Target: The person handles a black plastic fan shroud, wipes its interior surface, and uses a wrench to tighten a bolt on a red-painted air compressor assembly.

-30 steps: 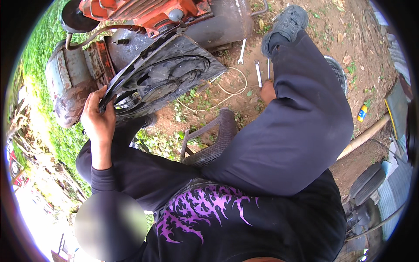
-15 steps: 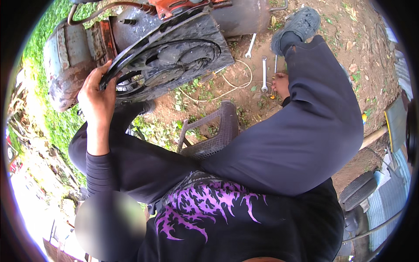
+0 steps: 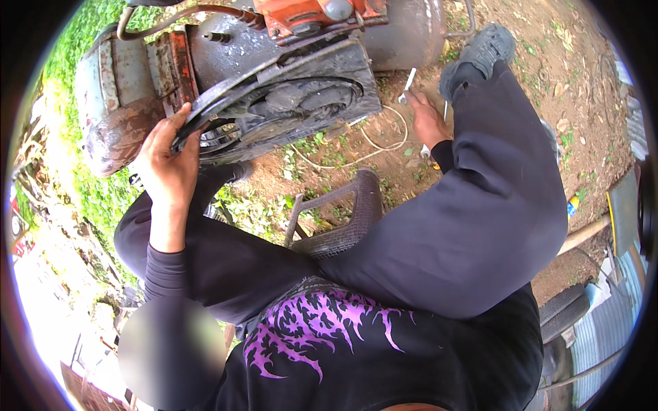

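Observation:
My left hand [image 3: 168, 164] grips the rim of a grimy black panel with a large round opening [image 3: 301, 103], which leans against a rusty machine with a grey tank [image 3: 404, 38] and an orange upper body [image 3: 301, 17]. My right hand [image 3: 428, 123] reaches along the dirt beside my shoe, fingers stretched, its tips at or just touching the end of an open wrench [image 3: 411, 79]. A second wrench [image 3: 425, 151] lies partly hidden under that hand. A pale thin cord [image 3: 384, 147] loops over the ground between panel and hand.
My bent legs and right shoe [image 3: 480, 55] frame the work area. A dark plastic seat frame [image 3: 360, 209] is between my legs. At right are a pole [image 3: 582, 233], tyres [image 3: 562, 308] and corrugated sheets [image 3: 603, 322]; at left, grass [image 3: 99, 205].
My right hand has moved forward from the nearer wrench to the farther one. My left hand stays on the panel's rim. The whole view has shifted slightly.

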A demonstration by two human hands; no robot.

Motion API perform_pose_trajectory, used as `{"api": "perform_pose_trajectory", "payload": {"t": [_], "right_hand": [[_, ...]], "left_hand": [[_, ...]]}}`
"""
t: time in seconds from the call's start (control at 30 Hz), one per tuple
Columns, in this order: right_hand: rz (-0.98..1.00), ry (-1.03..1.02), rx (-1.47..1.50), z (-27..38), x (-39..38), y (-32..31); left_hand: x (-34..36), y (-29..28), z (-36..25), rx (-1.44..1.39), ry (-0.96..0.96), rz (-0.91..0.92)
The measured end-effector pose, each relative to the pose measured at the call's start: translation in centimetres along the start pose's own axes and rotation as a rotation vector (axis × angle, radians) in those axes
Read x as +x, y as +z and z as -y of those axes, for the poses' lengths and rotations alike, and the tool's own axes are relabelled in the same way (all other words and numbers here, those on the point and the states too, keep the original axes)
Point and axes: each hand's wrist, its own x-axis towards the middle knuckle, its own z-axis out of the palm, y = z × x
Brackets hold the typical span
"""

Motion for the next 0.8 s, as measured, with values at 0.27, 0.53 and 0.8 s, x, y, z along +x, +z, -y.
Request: {"api": "perform_pose_trajectory", "payload": {"t": [0.27,0.53,0.8], "right_hand": [[0.134,0.024,-0.459,-1.0,3.1,-0.8],[0.027,0.061,-0.488,-2.1,3.6,-1.2],[0.101,-0.123,-0.380,-1.7,1.4,-3.3]], "left_hand": [[1.1,0.2,-0.7,0.012,0.025,0.002],[1.3,0.4,-0.8,0.033,0.026,-0.016],[2.2,0.5,-0.8,0.040,0.050,0.016]]}}
